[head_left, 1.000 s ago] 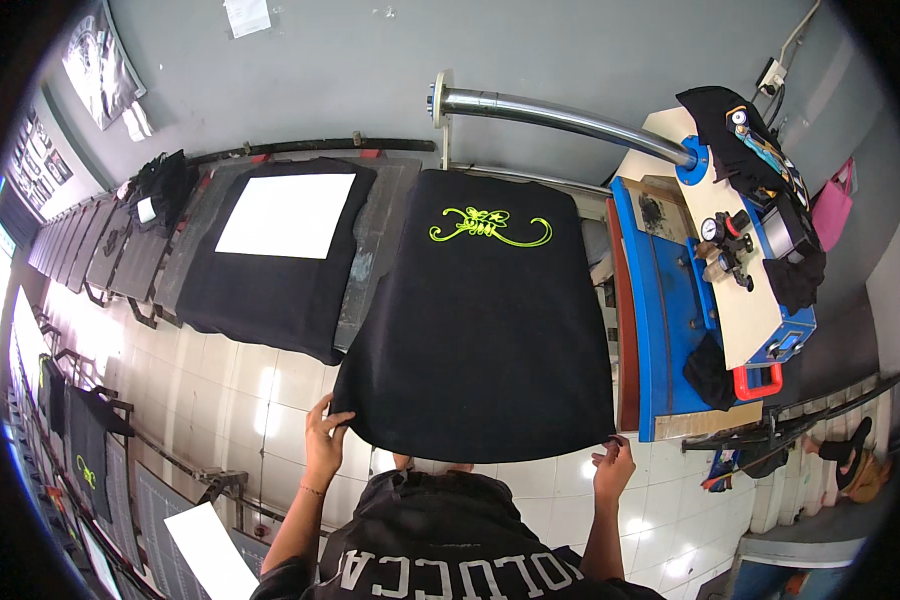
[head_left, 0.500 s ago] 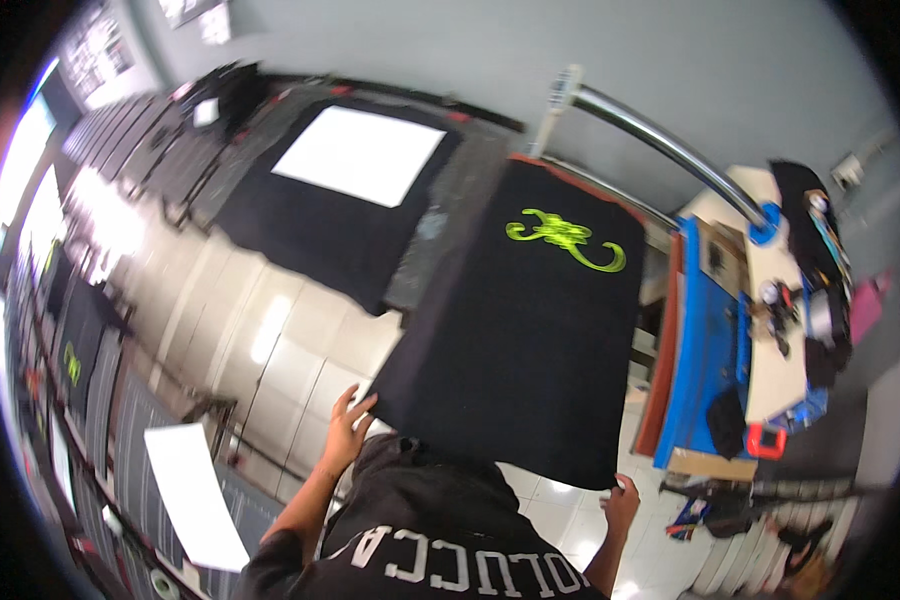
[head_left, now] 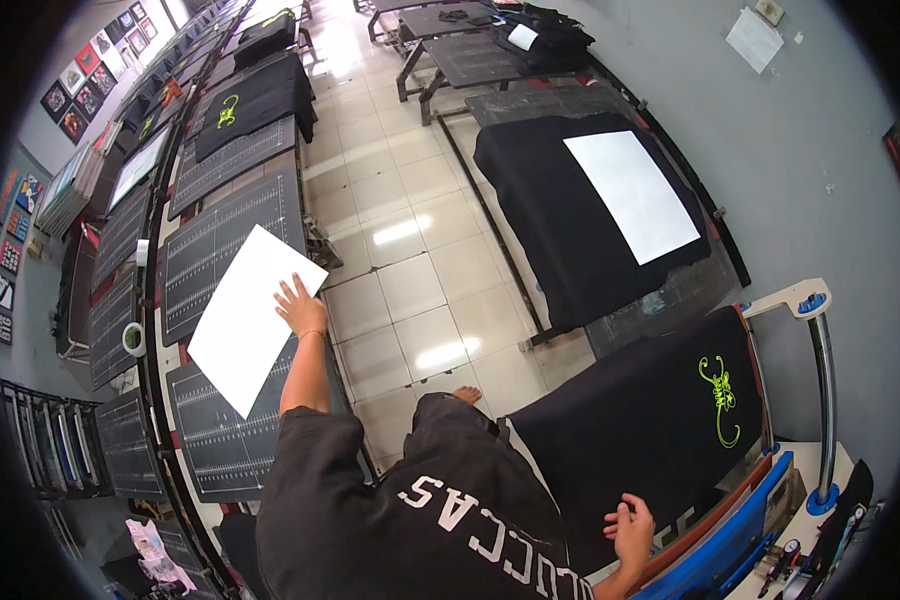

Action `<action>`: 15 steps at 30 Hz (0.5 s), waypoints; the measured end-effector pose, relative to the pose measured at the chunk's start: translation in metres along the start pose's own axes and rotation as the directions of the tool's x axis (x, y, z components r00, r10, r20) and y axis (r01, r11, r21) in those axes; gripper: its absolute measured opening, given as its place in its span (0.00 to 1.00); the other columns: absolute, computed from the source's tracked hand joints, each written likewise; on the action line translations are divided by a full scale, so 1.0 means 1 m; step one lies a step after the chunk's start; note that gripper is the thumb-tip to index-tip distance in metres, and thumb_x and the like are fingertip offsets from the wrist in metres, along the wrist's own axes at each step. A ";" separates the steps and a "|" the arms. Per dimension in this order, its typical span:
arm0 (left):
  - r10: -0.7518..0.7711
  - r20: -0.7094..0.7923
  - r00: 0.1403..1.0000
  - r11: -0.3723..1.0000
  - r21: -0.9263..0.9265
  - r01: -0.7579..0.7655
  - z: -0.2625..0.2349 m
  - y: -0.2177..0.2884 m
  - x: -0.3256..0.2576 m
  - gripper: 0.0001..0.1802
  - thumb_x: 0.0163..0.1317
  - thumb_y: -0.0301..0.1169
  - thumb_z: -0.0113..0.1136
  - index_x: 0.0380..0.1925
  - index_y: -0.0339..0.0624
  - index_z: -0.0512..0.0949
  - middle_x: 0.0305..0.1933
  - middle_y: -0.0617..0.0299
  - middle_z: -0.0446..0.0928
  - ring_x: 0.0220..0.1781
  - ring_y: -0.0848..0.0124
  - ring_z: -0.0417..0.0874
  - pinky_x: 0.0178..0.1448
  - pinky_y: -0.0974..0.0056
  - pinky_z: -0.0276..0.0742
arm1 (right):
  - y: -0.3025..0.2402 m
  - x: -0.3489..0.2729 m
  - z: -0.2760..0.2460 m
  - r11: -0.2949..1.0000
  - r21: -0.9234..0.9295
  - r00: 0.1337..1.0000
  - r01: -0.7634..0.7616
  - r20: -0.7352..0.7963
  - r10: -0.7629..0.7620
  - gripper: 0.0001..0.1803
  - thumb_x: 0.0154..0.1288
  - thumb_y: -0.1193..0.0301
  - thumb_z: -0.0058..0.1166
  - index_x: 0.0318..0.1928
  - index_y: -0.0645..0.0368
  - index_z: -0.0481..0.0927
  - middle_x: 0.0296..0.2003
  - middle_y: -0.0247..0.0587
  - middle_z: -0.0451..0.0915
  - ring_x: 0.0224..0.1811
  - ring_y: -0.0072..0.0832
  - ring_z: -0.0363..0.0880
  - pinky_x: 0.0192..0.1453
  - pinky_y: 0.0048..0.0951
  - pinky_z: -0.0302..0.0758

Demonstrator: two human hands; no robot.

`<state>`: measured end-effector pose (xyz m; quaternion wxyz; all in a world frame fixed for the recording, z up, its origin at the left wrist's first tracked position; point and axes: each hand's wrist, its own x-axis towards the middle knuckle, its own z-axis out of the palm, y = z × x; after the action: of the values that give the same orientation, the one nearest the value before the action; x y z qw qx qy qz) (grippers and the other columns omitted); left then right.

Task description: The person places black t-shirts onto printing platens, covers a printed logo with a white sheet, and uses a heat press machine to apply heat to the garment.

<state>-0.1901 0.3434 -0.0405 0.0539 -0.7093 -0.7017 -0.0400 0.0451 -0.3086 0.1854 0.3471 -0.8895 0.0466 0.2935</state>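
Observation:
My left hand (head_left: pixel 302 308) lies with spread fingers on the right edge of a white sheet (head_left: pixel 235 330). That sheet rests slanted across two dark, line-marked boards (head_left: pixel 205 262) on my left. My right hand (head_left: pixel 631 530) is at the lower right, fingers apart and slightly curled, with nothing seen in it. Beneath or just beside it is a black fabric piece (head_left: pixel 610 430) spread over the press bed; whether the hand touches it I cannot tell. A neon-green curled design (head_left: pixel 720 400) shows near the fabric's far end.
Beyond the tiled aisle (head_left: pixel 410 290), another white sheet (head_left: pixel 635 195) lies on black fabric (head_left: pixel 530 230) over a table. The press's metal bar (head_left: pixel 825 410) and blue frame (head_left: pixel 730 535) stand at right. A black fabric with a green design (head_left: pixel 255 105) lies farther along the left row.
The view has swung left. My left hand has left the black fabric's corner and now lies on the white sheet. My right hand has let go of the fabric's other corner.

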 end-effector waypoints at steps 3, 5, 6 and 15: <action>0.034 0.058 0.998 0.993 -0.117 -0.027 -0.004 0.009 0.027 0.37 0.59 0.30 0.55 0.72 0.53 0.63 0.74 0.48 0.61 0.70 0.44 0.65 0.70 0.40 0.63 | -0.025 0.008 -0.004 0.989 -0.040 0.990 0.142 -0.003 -0.142 0.14 0.71 0.72 0.51 0.55 0.63 0.78 0.27 0.44 0.85 0.21 0.23 0.81 0.26 0.26 0.78; 0.207 -0.144 0.968 0.885 -0.394 -0.248 -0.017 0.060 0.014 0.33 0.58 0.22 0.49 0.68 0.46 0.68 0.69 0.44 0.67 0.65 0.45 0.71 0.69 0.45 0.66 | -0.035 0.008 -0.005 0.980 -0.052 0.981 0.191 -0.037 -0.193 0.14 0.72 0.72 0.50 0.55 0.62 0.78 0.28 0.43 0.85 0.22 0.23 0.82 0.26 0.25 0.77; 0.293 -0.223 0.930 0.790 -0.491 -0.367 -0.025 0.093 -0.002 0.34 0.57 0.18 0.47 0.68 0.43 0.67 0.69 0.42 0.67 0.67 0.44 0.70 0.71 0.46 0.63 | -0.040 0.009 -0.007 0.979 -0.060 0.979 0.195 -0.047 -0.198 0.14 0.72 0.72 0.50 0.55 0.62 0.78 0.29 0.44 0.85 0.24 0.23 0.82 0.28 0.25 0.78; 0.854 -0.499 0.147 -0.281 -0.680 -0.677 -0.194 0.371 -0.328 0.42 0.49 0.14 0.47 0.70 0.51 0.67 0.75 0.48 0.61 0.76 0.39 0.55 0.75 0.35 0.48 | 0.001 -0.038 -0.021 0.978 -0.018 0.953 0.206 -0.223 -0.205 0.16 0.69 0.66 0.56 0.54 0.56 0.79 0.37 0.49 0.87 0.37 0.40 0.87 0.43 0.35 0.81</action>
<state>0.1804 -0.0108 0.1010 -0.3426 -0.9028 0.0566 -0.2537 0.0241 -0.3268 0.2181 0.3707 -0.9159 -0.0067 0.1538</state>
